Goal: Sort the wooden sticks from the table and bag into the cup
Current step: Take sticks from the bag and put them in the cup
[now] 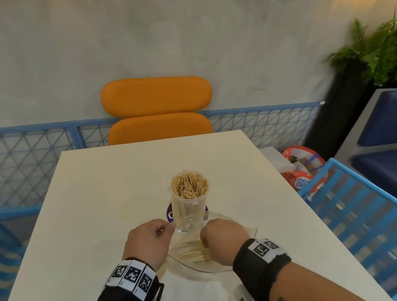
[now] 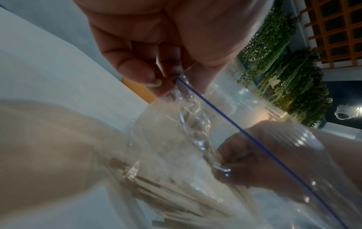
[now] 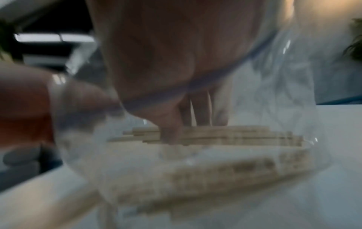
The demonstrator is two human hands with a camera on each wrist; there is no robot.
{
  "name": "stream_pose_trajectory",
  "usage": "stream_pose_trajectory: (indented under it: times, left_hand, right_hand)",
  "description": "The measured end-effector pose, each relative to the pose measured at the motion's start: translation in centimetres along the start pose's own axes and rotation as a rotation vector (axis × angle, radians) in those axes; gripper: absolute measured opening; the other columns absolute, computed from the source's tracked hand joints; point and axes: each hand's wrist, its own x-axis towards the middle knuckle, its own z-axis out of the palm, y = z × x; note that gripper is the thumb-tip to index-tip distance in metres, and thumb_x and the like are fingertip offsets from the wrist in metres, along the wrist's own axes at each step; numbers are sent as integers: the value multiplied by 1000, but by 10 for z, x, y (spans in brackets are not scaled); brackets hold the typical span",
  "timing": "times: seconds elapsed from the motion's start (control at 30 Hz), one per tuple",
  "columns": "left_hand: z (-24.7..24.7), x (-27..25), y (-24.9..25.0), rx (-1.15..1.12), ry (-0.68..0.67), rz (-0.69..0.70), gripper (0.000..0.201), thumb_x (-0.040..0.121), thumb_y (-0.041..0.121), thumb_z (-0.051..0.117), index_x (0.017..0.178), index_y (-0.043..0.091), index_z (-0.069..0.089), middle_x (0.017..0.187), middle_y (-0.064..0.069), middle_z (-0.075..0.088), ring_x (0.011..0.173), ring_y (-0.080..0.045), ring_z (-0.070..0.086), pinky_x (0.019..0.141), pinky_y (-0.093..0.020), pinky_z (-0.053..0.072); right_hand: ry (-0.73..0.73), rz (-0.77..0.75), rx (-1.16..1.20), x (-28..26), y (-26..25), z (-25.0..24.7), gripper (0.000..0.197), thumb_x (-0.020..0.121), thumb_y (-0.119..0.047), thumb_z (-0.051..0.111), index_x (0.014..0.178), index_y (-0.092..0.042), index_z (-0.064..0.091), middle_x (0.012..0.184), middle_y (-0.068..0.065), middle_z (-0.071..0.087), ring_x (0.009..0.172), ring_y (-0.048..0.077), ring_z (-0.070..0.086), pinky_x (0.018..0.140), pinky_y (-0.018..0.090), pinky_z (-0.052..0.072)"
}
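A clear plastic cup (image 1: pixel 190 201) packed with upright wooden sticks stands mid-table. Just in front of it lies a clear zip bag (image 1: pixel 243 234) with a blue seal line (image 2: pixel 235 124). My left hand (image 1: pixel 152 239) pinches the bag's rim (image 2: pixel 182 80) and holds the mouth up. My right hand (image 1: pixel 219 236) is inside the bag, its fingers (image 3: pixel 172 133) closed on a bundle of wooden sticks (image 3: pixel 225 136) lying flat. More sticks (image 2: pixel 166 198) lie at the bag's bottom.
The cream table (image 1: pixel 91 207) has free room left and far. An orange chair (image 1: pixel 159 109) stands beyond the far edge. A blue chair (image 1: pixel 376 212) and a red-white bag (image 1: pixel 303 172) sit to the right. A purple sticker (image 1: pixel 170 214) lies under the cup.
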Motion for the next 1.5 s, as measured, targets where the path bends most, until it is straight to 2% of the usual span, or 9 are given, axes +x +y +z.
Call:
stream_pose_trajectory:
  times: [0.2, 0.33, 0.43, 0.53, 0.67, 0.83, 1.0, 1.3, 1.5]
  left_hand:
    - [1, 0, -1, -21, -14, -9, 28, 94, 47, 59, 78, 28, 71, 68, 7, 68, 71, -10, 63, 74, -30, 54]
    - [3, 0, -2, -22, -12, -14, 29, 95, 46, 58, 77, 27, 69, 70, 6, 68, 72, -11, 63, 73, -30, 54]
    - [3, 1, 0, -17, -15, -14, 29, 95, 46, 57, 77, 28, 69, 69, 8, 67, 72, -9, 62, 70, -27, 51]
    - [4, 2, 0, -15, -16, -19, 27, 95, 46, 57, 79, 28, 69, 70, 9, 67, 72, -9, 62, 69, -27, 51]
    - [4, 1, -1, 17, -14, 1, 27, 96, 47, 56, 81, 29, 69, 71, 10, 67, 72, -5, 60, 66, -24, 47]
    - [3, 0, 0, 6, -8, -13, 25, 96, 47, 57, 86, 29, 72, 75, 12, 67, 74, -3, 60, 67, -23, 46]
    - [3, 1, -1, -14, -5, -10, 23, 96, 47, 57, 83, 32, 69, 74, 11, 68, 75, -4, 61, 70, -24, 49]
    - [3, 5, -4, -15, -16, 5, 25, 96, 46, 58, 80, 29, 70, 70, 6, 67, 72, -7, 61, 69, -24, 48]
    - [3, 5, -3, -39, -11, 4, 26, 95, 44, 59, 76, 30, 68, 64, 8, 62, 67, -7, 58, 62, -21, 41]
  right_hand:
    - [230, 63, 418, -10, 21, -9, 17, 94, -23, 49, 99, -21, 65, 89, 1, 70, 82, 23, 65, 75, 39, 55]
    - [379, 91, 892, -17, 25, -24, 13, 95, -14, 55, 90, -16, 67, 81, -1, 74, 76, 7, 69, 76, 27, 55]
    - [498, 91, 1283, -18, 22, -50, 13, 99, -2, 50, 107, -4, 61, 84, 9, 71, 71, 15, 69, 74, 31, 60]
    - [604, 102, 1500, -9, 22, -75, 23, 102, -2, 48, 121, -12, 57, 89, 10, 69, 75, 16, 68, 76, 30, 60]
    - [695, 73, 1655, 9, 18, -98, 19, 104, -5, 45, 110, -14, 61, 92, 8, 67, 85, 19, 70, 87, 36, 60]
    - [831, 133, 1641, 39, 6, -101, 18, 105, -9, 44, 107, -17, 61, 94, 5, 67, 95, 23, 71, 93, 38, 57]
    - [911, 181, 1541, 53, 1, -92, 20, 105, -12, 45, 105, -23, 61, 96, -1, 69, 92, 13, 71, 93, 35, 56]
    - [712, 184, 1152, 62, 2, -59, 7, 101, -22, 52, 98, -24, 57, 96, -5, 70, 93, 18, 67, 85, 36, 55]
    - [635, 92, 1086, 54, 11, -66, 45, 98, -9, 54, 137, -30, 47, 112, -18, 63, 103, -1, 59, 96, 23, 48]
